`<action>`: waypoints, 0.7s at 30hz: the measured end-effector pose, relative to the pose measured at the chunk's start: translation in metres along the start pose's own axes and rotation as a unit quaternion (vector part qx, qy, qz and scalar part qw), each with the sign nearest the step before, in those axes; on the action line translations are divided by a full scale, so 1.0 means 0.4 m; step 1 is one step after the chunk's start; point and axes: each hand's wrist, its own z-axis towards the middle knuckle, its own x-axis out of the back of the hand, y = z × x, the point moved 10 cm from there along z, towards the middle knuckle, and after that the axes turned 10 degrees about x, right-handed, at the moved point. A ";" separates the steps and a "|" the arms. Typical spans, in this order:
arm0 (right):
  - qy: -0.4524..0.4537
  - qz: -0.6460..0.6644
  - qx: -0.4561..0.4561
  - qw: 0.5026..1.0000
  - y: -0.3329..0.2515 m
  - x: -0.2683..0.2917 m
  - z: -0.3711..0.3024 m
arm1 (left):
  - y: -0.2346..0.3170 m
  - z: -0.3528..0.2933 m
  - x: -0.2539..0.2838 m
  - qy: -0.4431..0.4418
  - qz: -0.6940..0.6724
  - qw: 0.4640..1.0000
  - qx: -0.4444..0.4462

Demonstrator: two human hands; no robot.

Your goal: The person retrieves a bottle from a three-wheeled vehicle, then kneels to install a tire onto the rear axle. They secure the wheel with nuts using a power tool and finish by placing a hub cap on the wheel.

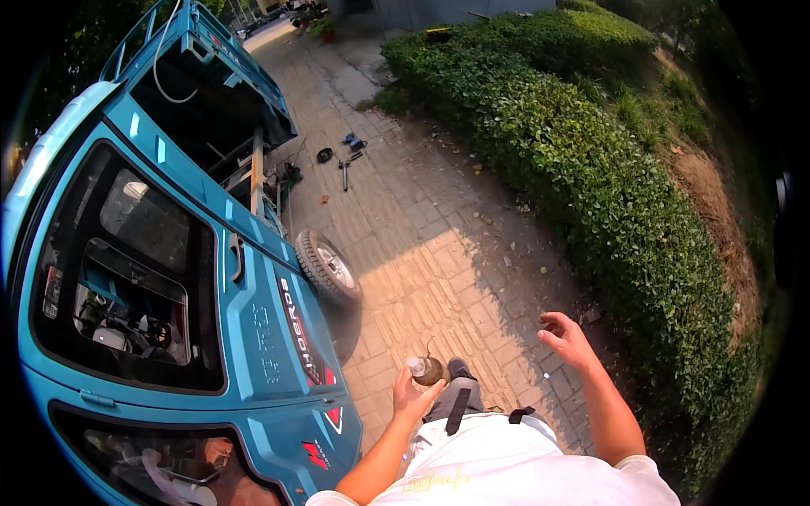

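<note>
My left hand [413,398] is closed round the side of a small see-through bottle [430,369] with brownish contents and a pale top, held low in front of my legs. The thumb lies along its near side and the fingers are partly hidden behind it. Out to the right, my right hand [567,340] is raised over the paving with nothing in it. Its fingers are loosely bent, with a gap between thumb and forefinger. The hedge is the nearest thing to that hand.
On my left stands a blue vehicle [253,337] with an open rear body and a loose wheel [329,266] against its side. Tools [345,173] lie on the brick paving [396,244] farther ahead. A trimmed hedge [582,152] runs along the right.
</note>
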 end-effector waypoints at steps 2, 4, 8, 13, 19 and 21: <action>-0.075 -0.095 0.063 0.991 -0.036 -0.114 0.074 | 0.090 0.173 -0.032 -0.013 0.014 0.998 -0.057; -0.112 -0.079 0.059 0.989 -0.066 -0.197 0.178 | 0.151 0.318 -0.062 -0.024 0.055 0.995 -0.079; -0.108 -0.038 0.125 0.986 -0.210 -0.265 0.453 | 0.265 0.602 -0.110 -0.040 0.096 0.989 -0.108; -0.111 -0.034 0.193 0.974 -0.308 -0.307 0.870 | 0.273 0.958 -0.125 -0.003 0.115 0.990 -0.077; -0.200 -0.062 0.238 0.948 -0.419 -0.408 1.325 | 0.270 1.337 -0.052 0.082 0.182 0.978 -0.060; -0.227 -0.084 0.277 0.930 -0.485 -0.454 1.453 | 0.258 1.444 -0.012 0.113 0.195 0.973 -0.051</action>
